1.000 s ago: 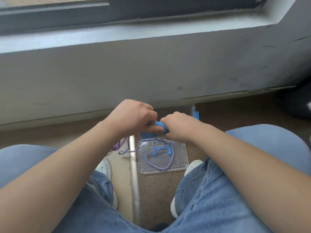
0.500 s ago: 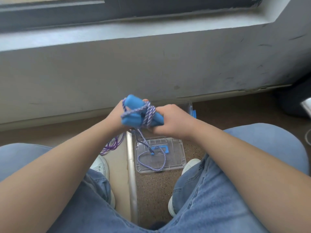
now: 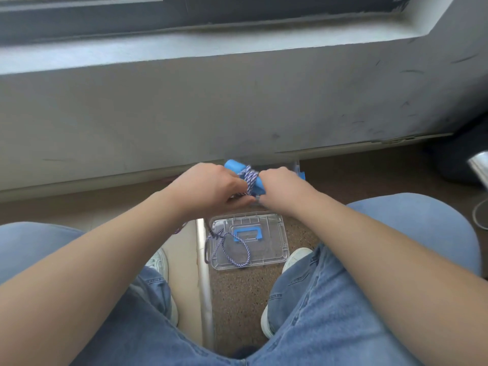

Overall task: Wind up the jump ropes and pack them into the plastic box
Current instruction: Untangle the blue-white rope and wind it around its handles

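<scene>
Between my knees I hold a jump rope with blue handles [image 3: 233, 166] and a purple-white cord [image 3: 250, 178] wound round them. My right hand [image 3: 280, 187] grips the handles from the right. My left hand [image 3: 211, 187] pinches the cord just under the handles. The loose end of the cord [image 3: 235, 250] hangs down in a loop over the clear plastic lid [image 3: 272, 249] with a blue catch on the floor. The plastic box [image 3: 299, 171] is mostly hidden behind my hands; only a clear edge and a blue clip show.
A grey wall and window ledge [image 3: 237, 101] rise right behind the hands. A metal floor strip [image 3: 204, 273] runs between my white shoes. A second purple cord [image 3: 179, 229] peeks out under my left forearm. A dark object [image 3: 464, 154] sits at the far right.
The wrapped handles have dropped lower and my left hand has come over them to pinch the cord. The hanging loop over the lid has shifted.
</scene>
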`<state>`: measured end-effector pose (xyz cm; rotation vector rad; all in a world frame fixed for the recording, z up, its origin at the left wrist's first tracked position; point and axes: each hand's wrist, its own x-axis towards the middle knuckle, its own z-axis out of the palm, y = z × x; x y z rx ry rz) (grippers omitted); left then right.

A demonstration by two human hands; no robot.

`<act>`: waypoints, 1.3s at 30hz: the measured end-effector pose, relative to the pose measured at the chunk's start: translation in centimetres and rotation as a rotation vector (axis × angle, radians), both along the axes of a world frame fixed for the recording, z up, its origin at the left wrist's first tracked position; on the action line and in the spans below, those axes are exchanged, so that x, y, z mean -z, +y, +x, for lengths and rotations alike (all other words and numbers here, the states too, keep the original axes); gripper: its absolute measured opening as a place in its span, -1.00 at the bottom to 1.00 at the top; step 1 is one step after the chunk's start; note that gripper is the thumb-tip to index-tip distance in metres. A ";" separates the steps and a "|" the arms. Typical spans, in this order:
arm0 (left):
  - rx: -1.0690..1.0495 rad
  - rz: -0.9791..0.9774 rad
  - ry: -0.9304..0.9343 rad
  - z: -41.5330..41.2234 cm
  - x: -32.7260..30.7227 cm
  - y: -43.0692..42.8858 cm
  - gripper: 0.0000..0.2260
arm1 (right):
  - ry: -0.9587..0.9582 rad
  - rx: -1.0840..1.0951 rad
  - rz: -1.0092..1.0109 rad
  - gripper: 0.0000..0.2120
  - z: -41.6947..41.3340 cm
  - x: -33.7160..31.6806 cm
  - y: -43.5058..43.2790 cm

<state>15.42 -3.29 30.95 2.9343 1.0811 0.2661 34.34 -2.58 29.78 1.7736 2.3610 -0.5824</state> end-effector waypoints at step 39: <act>-0.234 0.122 -0.016 -1.8 -1.3 2.0 -0.48 | -0.019 -0.394 -0.081 -0.88 -1.6 -1.1 -2.0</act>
